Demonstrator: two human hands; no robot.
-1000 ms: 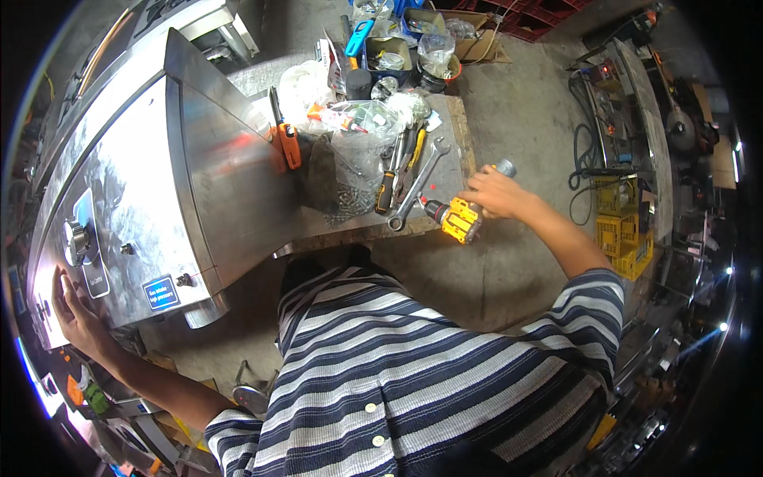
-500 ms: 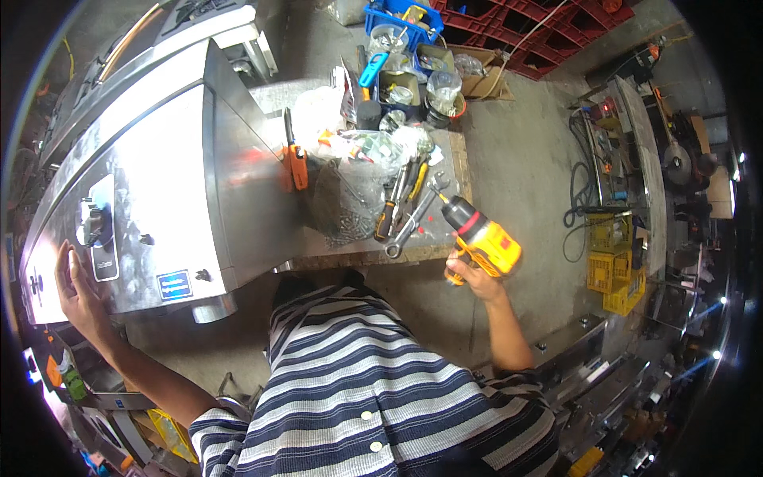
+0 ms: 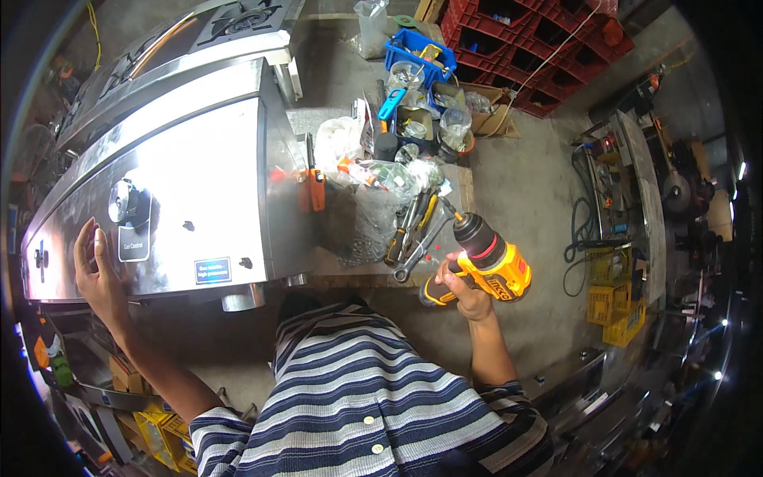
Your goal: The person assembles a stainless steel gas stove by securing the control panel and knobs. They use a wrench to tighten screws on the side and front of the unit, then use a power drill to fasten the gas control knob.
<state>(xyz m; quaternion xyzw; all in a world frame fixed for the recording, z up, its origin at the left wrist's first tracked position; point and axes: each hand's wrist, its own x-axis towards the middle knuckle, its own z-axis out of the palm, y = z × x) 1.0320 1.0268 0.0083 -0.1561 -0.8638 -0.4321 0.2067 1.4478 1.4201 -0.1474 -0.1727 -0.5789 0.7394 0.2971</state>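
My right hand (image 3: 470, 292) is wrapped round the handle of a yellow and black cordless drill (image 3: 502, 274). A thin bit (image 3: 451, 208) sticks out of its chuck and points up and left, over the bench's right edge. My left hand (image 3: 99, 278) has its fingers stretched out along the front panel of a shiny steel gas cooker (image 3: 208, 159). A round control knob (image 3: 123, 201) on a small plate is just above and right of those fingers. Whether the fingertips touch the metal, I cannot tell. A blue label (image 3: 213, 270) is stuck low on the panel.
On the bench beside the cooker lie a combination wrench (image 3: 421, 250), screwdrivers (image 3: 395, 245), an orange-handled tool (image 3: 312, 191) and plastic bags (image 3: 385, 179). Behind them stand a blue bin (image 3: 421, 57) and small tubs. Red crates (image 3: 532, 48) are stacked far back, yellow crates (image 3: 616, 306) at right.
The drill has turned in my right hand's grip, its handle base now showing at left. The cooker and bench sit further right and lower in view. My left hand stays by the panel.
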